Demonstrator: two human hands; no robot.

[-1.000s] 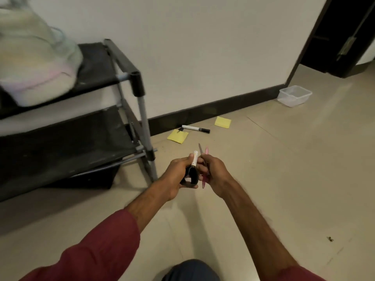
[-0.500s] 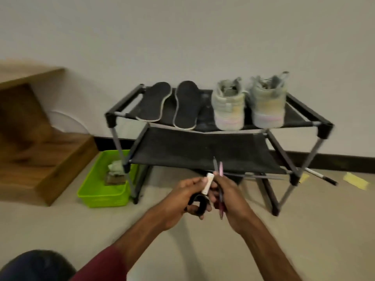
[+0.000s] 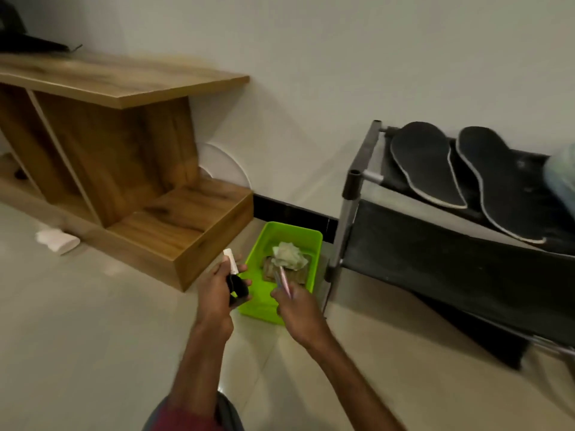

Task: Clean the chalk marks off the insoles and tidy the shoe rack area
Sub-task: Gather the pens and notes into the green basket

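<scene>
Two black insoles (image 3: 426, 163) lie side by side on the top shelf of the black shoe rack (image 3: 435, 253) at the right. A green bin (image 3: 308, 241) stands on the floor left of the rack, with a crumpled cloth (image 3: 289, 255) and a brownish thing inside. My left hand (image 3: 217, 293) grips a white stick of chalk (image 3: 231, 259) together with a black clip-like object (image 3: 238, 287) over the bin's near left corner. My right hand (image 3: 298, 312) holds two pens (image 3: 283, 279), one pink, one grey, above the bin's front edge.
A wooden shelf unit (image 3: 124, 150) stands against the wall at the left, its corner close to the bin. A white object (image 3: 57, 241) lies on the floor before it. A pale shoe (image 3: 560, 175) shows at the right edge on the rack.
The view has swung left from the rack to the green bin. My hands, close together before, have parted and now hang over the bin, holding the same things.
</scene>
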